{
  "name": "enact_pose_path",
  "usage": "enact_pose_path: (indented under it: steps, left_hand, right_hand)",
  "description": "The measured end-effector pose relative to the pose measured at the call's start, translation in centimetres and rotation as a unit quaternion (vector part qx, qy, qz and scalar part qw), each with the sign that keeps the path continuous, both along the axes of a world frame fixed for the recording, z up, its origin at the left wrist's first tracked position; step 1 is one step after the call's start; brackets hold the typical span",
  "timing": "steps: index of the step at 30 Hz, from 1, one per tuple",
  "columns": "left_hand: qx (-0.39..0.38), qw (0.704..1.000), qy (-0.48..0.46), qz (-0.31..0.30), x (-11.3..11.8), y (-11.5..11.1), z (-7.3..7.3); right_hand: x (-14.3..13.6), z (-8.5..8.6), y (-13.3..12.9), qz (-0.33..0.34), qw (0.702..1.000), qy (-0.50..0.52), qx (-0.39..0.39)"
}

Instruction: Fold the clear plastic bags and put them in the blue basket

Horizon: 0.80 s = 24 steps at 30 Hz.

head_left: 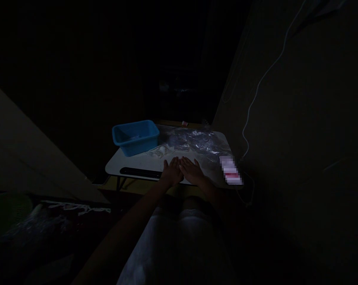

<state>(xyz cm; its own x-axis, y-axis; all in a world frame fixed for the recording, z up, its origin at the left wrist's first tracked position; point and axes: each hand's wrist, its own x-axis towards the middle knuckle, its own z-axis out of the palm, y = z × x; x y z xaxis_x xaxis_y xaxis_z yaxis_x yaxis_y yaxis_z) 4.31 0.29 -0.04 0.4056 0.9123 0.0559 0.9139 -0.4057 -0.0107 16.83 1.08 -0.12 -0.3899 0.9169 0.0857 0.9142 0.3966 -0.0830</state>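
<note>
Your left hand point(172, 173) and right hand point(192, 171) are open flat, mid-frame; that crumpled white cloth point(159, 151) (I think?) sits just up-left, nearer your left.

You've got two hands point(181, 170), one table point(140, 163), one blue tub point(140, 144), one pixelated phone point(230, 170), one white cord point(257, 85), one green basket point(9, 211).

White table point(131, 161), rounded corners; black strip point(140, 172) near front edge.
</note>
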Motion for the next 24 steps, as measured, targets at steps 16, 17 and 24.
enact_pose_path:
  steps: [16,17,24]
  left_hand:
    - [0.016,0.998,-0.018,0.060,-0.48,-0.41,-0.44]
    - [0.016,0.997,-0.018,0.067,-0.53,-0.48,-0.30]
    - [0.011,0.997,-0.010,0.079,-0.63,-0.78,0.21]
  right_hand:
    - [0.14,0.11,-0.43,0.010,1.000,-0.014,0.005]
    - [0.16,0.10,-0.42,0.010,1.000,-0.013,0.007]
    - [0.20,0.02,-0.42,0.009,1.000,-0.010,0.012]
